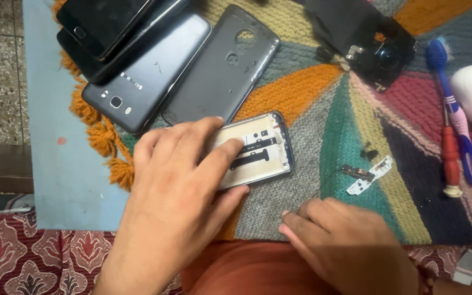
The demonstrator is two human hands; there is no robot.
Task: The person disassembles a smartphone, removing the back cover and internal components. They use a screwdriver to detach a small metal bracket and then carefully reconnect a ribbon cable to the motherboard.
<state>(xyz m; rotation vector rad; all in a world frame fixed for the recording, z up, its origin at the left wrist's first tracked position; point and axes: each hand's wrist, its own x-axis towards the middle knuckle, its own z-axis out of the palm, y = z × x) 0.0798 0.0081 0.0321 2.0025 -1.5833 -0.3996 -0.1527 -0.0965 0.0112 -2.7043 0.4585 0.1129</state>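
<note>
Covering half the opened phone frame (258, 150), your left hand (178, 186) presses flat, fingers spread; your right hand (345, 235) rests loosely curled, its grip unclear.

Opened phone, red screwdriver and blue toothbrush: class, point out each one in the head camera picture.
Opened phone (263, 150): head view, on its pale inner frame.
Red screwdriver (450, 153): head view, on the red handle.
Blue toothbrush (437, 54): head view, on the brush head.
</note>
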